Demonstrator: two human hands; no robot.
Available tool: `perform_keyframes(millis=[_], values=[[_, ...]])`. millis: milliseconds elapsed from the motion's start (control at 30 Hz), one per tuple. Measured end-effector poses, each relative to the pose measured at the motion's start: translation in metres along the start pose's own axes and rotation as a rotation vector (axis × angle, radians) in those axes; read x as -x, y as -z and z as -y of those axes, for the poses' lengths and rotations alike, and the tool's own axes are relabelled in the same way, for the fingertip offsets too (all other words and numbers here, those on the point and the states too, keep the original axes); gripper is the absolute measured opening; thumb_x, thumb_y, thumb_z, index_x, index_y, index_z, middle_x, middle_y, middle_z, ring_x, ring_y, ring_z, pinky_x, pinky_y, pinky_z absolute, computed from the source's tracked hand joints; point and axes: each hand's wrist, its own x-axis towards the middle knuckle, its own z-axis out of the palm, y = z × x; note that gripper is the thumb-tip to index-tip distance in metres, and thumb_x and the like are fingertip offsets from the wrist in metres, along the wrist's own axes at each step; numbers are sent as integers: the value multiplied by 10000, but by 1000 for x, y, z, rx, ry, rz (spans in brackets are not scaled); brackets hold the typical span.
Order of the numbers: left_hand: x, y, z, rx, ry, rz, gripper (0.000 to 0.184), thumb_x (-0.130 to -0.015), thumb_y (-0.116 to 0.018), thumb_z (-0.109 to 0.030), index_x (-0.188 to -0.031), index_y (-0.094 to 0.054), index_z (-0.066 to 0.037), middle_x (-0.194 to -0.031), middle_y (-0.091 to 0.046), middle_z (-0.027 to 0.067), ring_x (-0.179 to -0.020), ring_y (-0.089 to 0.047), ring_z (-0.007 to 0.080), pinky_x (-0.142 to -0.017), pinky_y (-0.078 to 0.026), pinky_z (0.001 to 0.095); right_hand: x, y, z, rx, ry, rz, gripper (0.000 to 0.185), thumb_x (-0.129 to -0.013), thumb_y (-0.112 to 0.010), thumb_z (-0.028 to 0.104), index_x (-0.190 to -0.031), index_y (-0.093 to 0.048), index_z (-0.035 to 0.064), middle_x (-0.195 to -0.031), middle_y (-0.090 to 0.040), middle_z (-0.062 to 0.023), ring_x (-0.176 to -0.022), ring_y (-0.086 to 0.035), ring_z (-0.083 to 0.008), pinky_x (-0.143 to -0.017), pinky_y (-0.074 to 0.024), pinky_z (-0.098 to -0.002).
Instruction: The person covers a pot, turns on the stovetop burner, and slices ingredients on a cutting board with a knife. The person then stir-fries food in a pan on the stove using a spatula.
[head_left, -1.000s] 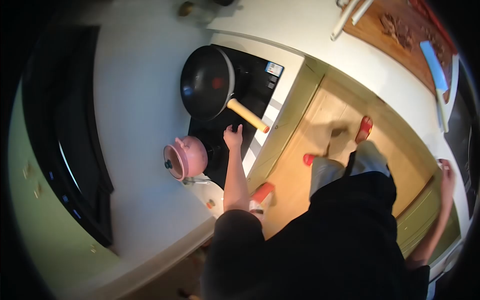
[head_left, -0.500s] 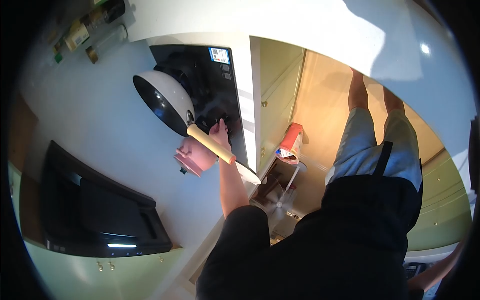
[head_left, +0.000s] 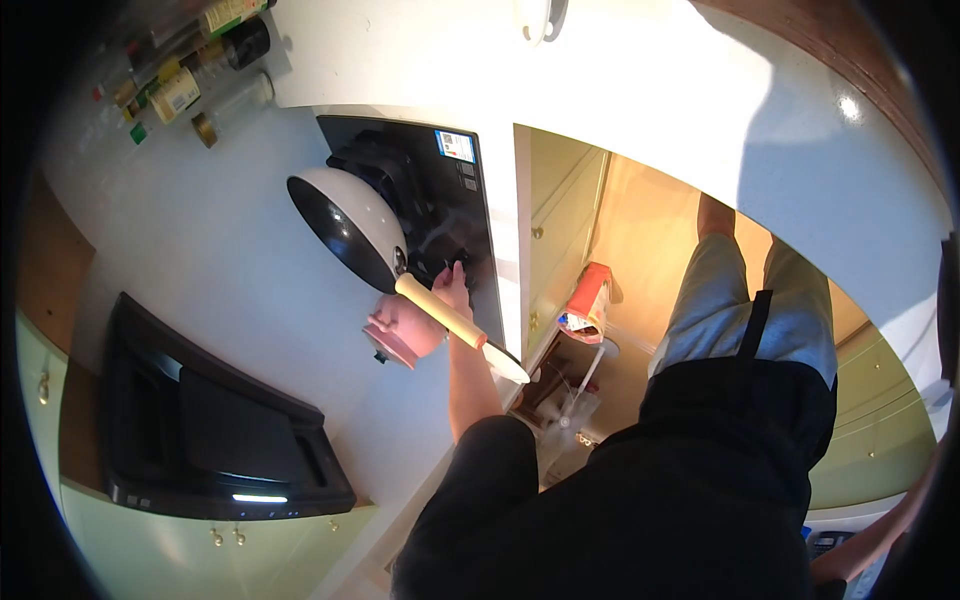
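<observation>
Left hand (head_left: 455, 287) at the near part of the black cooktop (head_left: 465, 215), which is set into the pale surface (head_left: 620, 90) left of centre. The fingers are partly bent, their tips close to a small dark part of the cooktop; whether anything is gripped there cannot be told. The wrist is crossed from above by the yellow handle (head_left: 440, 312) of the wok (head_left: 340, 230), whose bowl is seen to the far left of the hand. For good control, it is judged, the wrist should be held low and the fingers alone moved, since the handle could be knocked by a raised forearm and the wok swung round. The pink pot (head_left: 400, 328) is placed just left of the wrist, on its near side; a drift of the arm to the left is therefore best avoided. Farther out, bottles (head_left: 175, 92) are seen at the far left, the range hood (head_left: 210, 430) at the near left, and a red bag (head_left: 590, 295) to the right. The right forearm (head_left: 880, 550) is shown at the near right edge; its hand is out of view.
</observation>
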Motion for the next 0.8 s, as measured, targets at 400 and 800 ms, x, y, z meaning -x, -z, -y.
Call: perform_keyframes(millis=[400,800], values=[[-23,5,35,-157,-174,-14,388,-857,-784,-187,-1078,-643,98,-896,-707,115,-763,-665,155,-707,-532,248,-2,2,6,130,69,-24,306,-973,-594,306,-997,-746,41,-772,-709,-147,-671,-624,-198,-668,-547,-324],[-16,-10,35,-273,-294,-207,381,-715,-840,-295,-944,-714,-17,-800,-721,149,-777,-714,310,-726,-554,392,-16,-25,4,-681,305,131,326,-1026,-533,236,-1195,-643,-20,-1178,-666,-108,-1123,-592,-182,-1005,-429,-300]])
